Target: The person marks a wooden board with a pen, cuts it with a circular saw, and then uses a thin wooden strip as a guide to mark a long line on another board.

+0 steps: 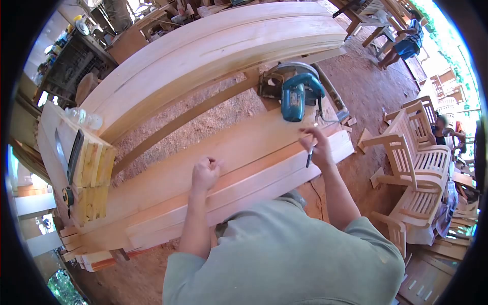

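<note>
My left hand (206, 174) is closed in a curled fist over the long wooden plank (244, 147); whatever it may hold is hidden by the fingers. On the right, my right hand (318, 146) has its fingers around a dark pen (309, 157), whose end points down towards the planks. A teal circular saw (293, 97) rests at the right end of the timber, just beyond my right hand. Nearer to my body lie stacked planks (264, 179) with pale edges, below both forearms.
Thick boards (213, 43) lie across the far side, sawdust (178, 119) below the gap. At left, a wood stack (94, 162) carries a square (75, 155), a tape measure (67, 196) and a clear bottle (84, 118). Wooden benches (414, 162) and two people are at right.
</note>
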Demonstrator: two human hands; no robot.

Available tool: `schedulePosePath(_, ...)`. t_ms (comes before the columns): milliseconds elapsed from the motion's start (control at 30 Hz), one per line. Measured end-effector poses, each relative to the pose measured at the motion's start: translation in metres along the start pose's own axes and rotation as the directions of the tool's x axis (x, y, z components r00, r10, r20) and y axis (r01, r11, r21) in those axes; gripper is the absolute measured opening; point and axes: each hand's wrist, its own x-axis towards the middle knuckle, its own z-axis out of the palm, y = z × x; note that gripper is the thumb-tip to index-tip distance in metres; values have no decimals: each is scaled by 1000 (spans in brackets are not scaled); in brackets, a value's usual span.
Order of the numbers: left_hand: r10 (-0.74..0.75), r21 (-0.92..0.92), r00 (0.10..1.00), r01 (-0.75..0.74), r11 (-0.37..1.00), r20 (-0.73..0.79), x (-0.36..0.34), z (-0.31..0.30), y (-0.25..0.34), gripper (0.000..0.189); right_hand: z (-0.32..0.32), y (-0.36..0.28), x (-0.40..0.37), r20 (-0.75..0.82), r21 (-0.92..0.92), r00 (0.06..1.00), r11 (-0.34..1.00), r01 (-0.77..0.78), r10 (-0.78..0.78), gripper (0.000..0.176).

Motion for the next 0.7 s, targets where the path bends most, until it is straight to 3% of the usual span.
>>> schedulePosePath(33, -1, 9, 1000, 1, 1000, -5, 18, 5, 6, 43, -8, 9, 17, -115, 93, 992, 994, 63, -52, 34)
schedulePosePath(100, 169, 152, 971, -144, 978, -169, 57, 19, 16, 42, -33, 14, 47, -255, -60, 960, 992, 107, -119, 38)
schedulePosePath(167, 209, 247, 954, -155, 957, -213, 101, 45, 14, 45, -52, 15, 83, -281, -208, 930, 961, 182, -237, 43)
schedulePosePath(233, 250, 341, 935, -156, 927, -253, 128, 67, 18, 49, -61, 16, 120, -265, -223, 932, 956, 190, -247, 47)
schedulePosePath(300, -67, 304, 951, 163, 939, -302, 137, 92, 30, 53, -59, 9, 152, -101, -135, 973, 972, 195, -209, 51)
schedulePosePath(333, -83, 309, 947, 182, 933, -309, 135, 94, 36, 53, -57, 4, 163, -86, -122, 975, 973, 194, -205, 51)
schedulePosePath(400, -37, 450, 930, 211, 868, -364, 135, 93, 47, 54, -53, -2, 185, 149, -164, 984, 979, 120, -95, 53)
schedulePosePath(433, -48, 450, 927, 226, 864, -373, 134, 89, 56, 54, -51, 2, 193, 162, -157, 982, 980, 125, -99, 53)
schedulePosePath(500, -372, 352, 910, 414, 839, -184, 138, 78, 69, 48, -50, 7, 207, 221, -229, 973, 966, 116, -64, 47)
schedulePosePath(700, -330, 365, 911, 402, 840, -246, 136, 84, 62, 44, -52, 14, 211, 254, -189, 964, 973, 135, -84, 40)
